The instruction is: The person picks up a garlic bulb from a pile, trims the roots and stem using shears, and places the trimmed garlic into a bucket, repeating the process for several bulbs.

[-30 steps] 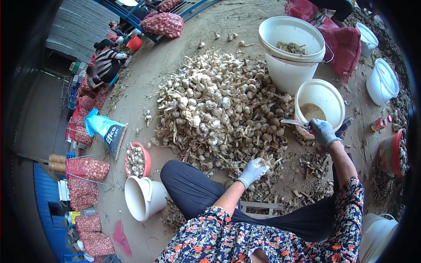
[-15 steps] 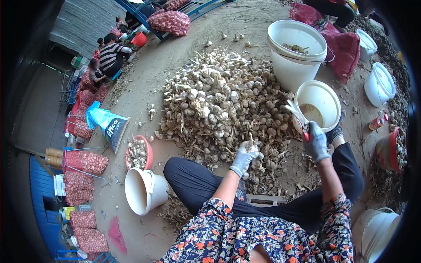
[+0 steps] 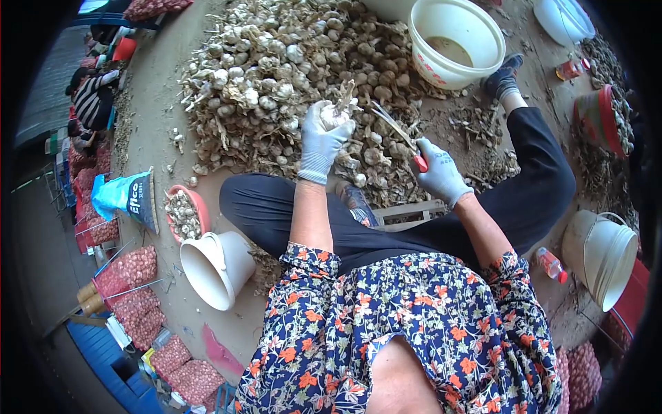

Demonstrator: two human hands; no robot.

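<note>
Two hands loaded; my left hand (image 3: 323,145) is wrapping its gloved fingers around one garlic bulb (image 3: 332,114), holding it up off the garlic pile (image 3: 276,62); the stalk is pointing up and slightly right, probably to keep the stem exposed on the blade side and my fingers out of it. My right hand (image 3: 443,176) is fisting the red handles of the shears (image 3: 403,141); the blades are angling up-left at the bulb, tips near it and apparently not touching; can't tell if the blades are parted. The white bucket (image 3: 483,65) is sitting just past the shears on the right and dry trimmings (image 3: 483,124) are lying below it; both seem within easy reach of the cutting hand. The pink basin (image 3: 196,203) of bulbs and a tipped bucket (image 3: 231,259) are sitting by my left knee.

Versus half a second ago: the left hand was low on the pile's near edge with the bulb, now it's raised; the shears were pointing up beside the white bucket, now they're swung in toward the bulb; the view is tipping down, so the taller bucket is dropping out at the top.
</note>
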